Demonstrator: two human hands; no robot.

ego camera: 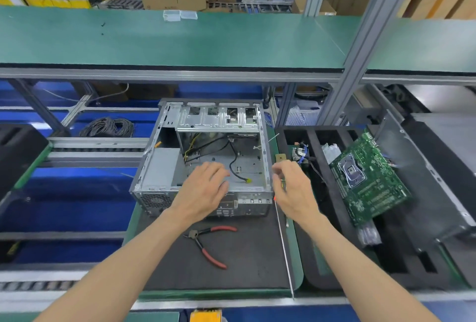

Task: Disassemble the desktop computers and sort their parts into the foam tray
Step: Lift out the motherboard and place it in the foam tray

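An open desktop case [164, 164] lies on a black mat in the middle, with loose cables inside and the power supply at its left. My left hand [203, 190] reaches over the case's near wall, fingers relaxed and spread above the bare floor, beside a black cable with a yellow-green end [248, 180]. My right hand [293, 190] hovers at the case's right wall, fingers curled round a long screwdriver [283, 244] whose thin shaft points back toward me. To the right, the black foam tray [332, 218] holds a green motherboard [368, 180], tilted across its slots.
Red-handled pliers [208, 243] lie on the mat in front of the case. The tray also holds a small part with blue wires [300, 153] and a clear bag [331, 150]. A metal side panel [422, 180] leans at the right. A green shelf [180, 38] overhangs behind.
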